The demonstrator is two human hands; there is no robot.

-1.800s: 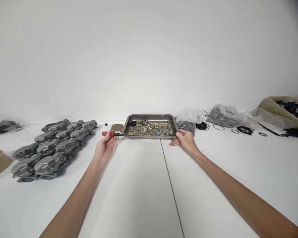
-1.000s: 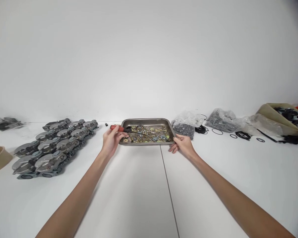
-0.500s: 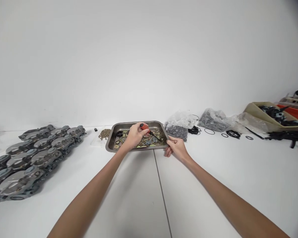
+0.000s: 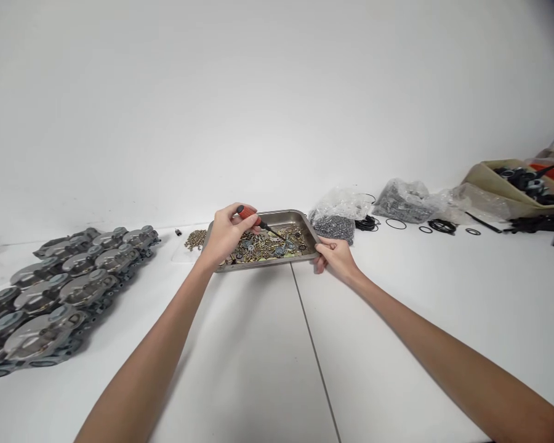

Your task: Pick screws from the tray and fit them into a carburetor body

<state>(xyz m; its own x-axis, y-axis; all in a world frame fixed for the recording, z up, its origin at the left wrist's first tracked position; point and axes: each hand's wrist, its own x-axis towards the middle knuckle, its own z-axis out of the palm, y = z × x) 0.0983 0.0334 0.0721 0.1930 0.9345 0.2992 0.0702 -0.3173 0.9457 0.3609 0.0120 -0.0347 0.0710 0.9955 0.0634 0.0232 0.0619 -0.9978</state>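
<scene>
My left hand [image 4: 226,232] is closed around the red handle of a screwdriver [image 4: 248,216]. The dark shaft points right and down into a shallow metal tray [image 4: 284,217]. Inside the tray lie many loose brass-coloured screws [image 4: 257,247] and a few grey round pieces [image 4: 279,251]. At the tray's right front corner, my right hand [image 4: 336,255] pinches the rim, thumb on top and fingers beneath. My left hand covers the tray's left end.
Rows of grey metal carburetor-like bodies [image 4: 41,335] stand on the left. A heap of small brass parts [image 4: 195,239] lies left of the tray. To the right are bags of dark small parts [image 4: 333,226], black rings [image 4: 442,226] and a beige bin [image 4: 482,178].
My left hand has moved left and up with the screwdriver, uncovering more screws. The tray, still gripped by my right hand, sits slightly higher and further right in view.
</scene>
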